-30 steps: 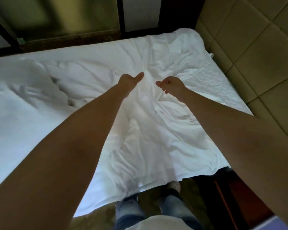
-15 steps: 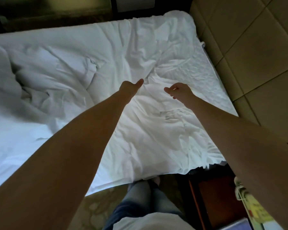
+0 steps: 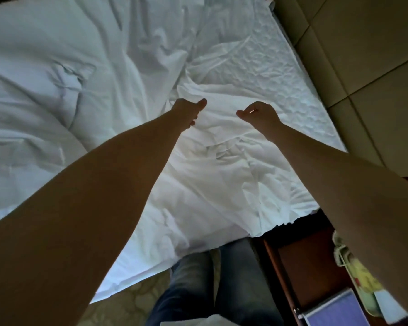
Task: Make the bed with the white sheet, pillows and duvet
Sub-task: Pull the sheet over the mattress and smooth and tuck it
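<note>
A padded wall point(image 3: 368, 67) borders the bed on the right, and a wooden nightstand point(image 3: 309, 267) stands beside the person's legs. One white sheet point(image 3: 210, 184) lies crumpled over the mattress point(image 3: 283, 78), with one bunched duvet point(image 3: 33, 102) to its left. Both arms reach forward. The left hand point(image 3: 187, 111) grips a sheet fold, thumb out. The right hand point(image 3: 260, 114) has curled fingers, but whether they hold cloth is unclear.

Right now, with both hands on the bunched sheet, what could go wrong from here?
1. The left hand and right hand appear to grip the white sheet close together, so a pull may drag it crooked, leaving more of the quilted mattress bare.
2. The heaped duvet seems to lie on the sheet and may resist or slide.
</note>
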Action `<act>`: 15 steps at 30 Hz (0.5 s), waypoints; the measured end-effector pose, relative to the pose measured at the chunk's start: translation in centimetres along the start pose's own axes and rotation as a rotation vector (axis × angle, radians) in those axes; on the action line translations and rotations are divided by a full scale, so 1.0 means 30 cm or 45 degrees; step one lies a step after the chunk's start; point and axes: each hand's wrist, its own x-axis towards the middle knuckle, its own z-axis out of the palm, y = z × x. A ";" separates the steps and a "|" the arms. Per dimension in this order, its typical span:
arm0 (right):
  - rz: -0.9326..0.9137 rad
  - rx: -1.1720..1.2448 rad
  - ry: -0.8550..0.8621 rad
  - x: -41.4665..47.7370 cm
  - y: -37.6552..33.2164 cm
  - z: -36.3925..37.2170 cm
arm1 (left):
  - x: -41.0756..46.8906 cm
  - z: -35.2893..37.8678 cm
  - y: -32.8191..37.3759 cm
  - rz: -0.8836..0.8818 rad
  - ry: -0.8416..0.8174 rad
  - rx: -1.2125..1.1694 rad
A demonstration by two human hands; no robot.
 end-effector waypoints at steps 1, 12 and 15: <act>0.008 -0.014 -0.004 0.044 0.026 0.005 | 0.046 0.035 0.002 0.018 -0.001 0.116; 0.183 -0.397 -0.071 0.357 0.493 0.073 | 0.378 0.512 -0.228 0.256 0.062 1.120; 0.302 -0.412 0.076 0.381 0.562 0.070 | 0.424 0.586 -0.242 0.201 0.187 1.079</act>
